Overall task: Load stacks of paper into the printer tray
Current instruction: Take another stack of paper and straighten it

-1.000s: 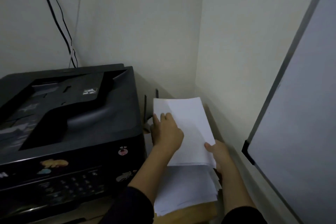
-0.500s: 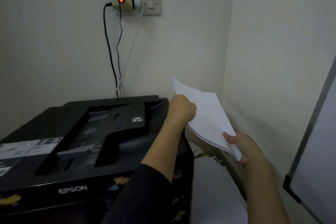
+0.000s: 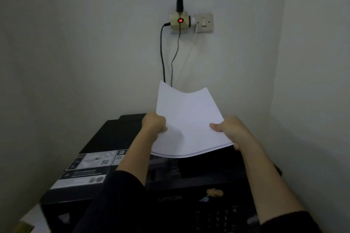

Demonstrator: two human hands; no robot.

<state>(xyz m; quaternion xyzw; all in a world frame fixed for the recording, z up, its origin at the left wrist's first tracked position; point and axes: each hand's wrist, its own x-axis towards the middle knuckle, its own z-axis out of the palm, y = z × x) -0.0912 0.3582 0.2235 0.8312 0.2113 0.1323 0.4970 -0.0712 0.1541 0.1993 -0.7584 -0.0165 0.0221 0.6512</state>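
A thin stack of white paper (image 3: 187, 121) hangs in the air above the black printer (image 3: 106, 138), its far edge tilted up toward the wall. My left hand (image 3: 154, 124) grips the stack's left edge. My right hand (image 3: 230, 128) grips its right edge, thumb on top. The stack bows slightly between the two hands. The printer's top fills the lower middle of the view, and the paper and my arms hide much of it. No tray opening is visible.
A wall socket adapter (image 3: 180, 21) with a red light and a switch plate (image 3: 204, 22) sit on the back wall; cables (image 3: 162, 56) drop from them behind the printer. Walls close in at back and right. Label stickers (image 3: 91, 164) lie on the printer's left top.
Both hands lifted the stack off the paper pile to the right of the printer and carried it left and up, over the printer's top. The view swung left and upward.
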